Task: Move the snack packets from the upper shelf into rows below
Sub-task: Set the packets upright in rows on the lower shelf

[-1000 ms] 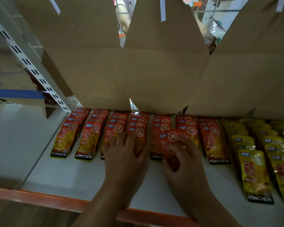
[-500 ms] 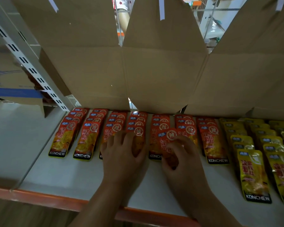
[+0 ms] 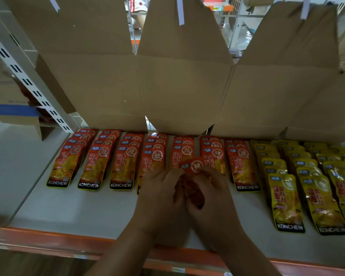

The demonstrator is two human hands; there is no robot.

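- Head view: white shelf board (image 3: pixel 78 208) with an orange front rail (image 3: pixel 38 236). Open cardboard boxes (image 3: pixel 100 86) stand along the back and a perforated upright (image 3: pixel 28 82) is at the left.
- Red KONCHEW packet rows (image 3: pixel 96 166) lie flat and overlapping, running front to back over the left and middle of the board.
- Yellow KONCHEW packet rows (image 3: pixel 287 198) lie the same way on the right, just beside the last red row.
- The red packet (image 3: pixel 193 168) is held between both hands at the front end of the middle red rows, tilted. Its logo end pokes out past the fingertips and the rest is hidden by the hands.
- Left hand (image 3: pixel 159 198): fingers curled on the packet's left edge, gripping it.
- Right hand (image 3: pixel 213 198): fingers curled over the packet's right side, gripping it. The hands touch each other.
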